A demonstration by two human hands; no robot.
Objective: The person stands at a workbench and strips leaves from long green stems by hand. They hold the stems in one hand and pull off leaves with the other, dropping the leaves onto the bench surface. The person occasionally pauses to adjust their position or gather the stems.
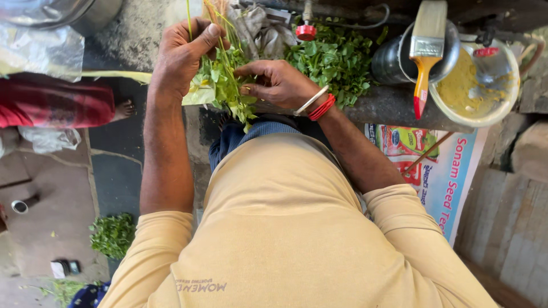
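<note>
My left grip [185, 54] is closed around the thin stems of a bunch of leafy green herbs [222, 85], my right grip [274, 82] pinching its leaves just beside, with a loose green leaf pile [337, 57] on the grey stone worktop [394, 105] beyond my right grip.

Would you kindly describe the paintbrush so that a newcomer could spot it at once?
Look to the stone ledge at the top right, where a dark metal pot stands beside a pale bowl of yellow powder. Across the pot's rim lies the paintbrush: orange handle with red tip, pale bristles.
</note>
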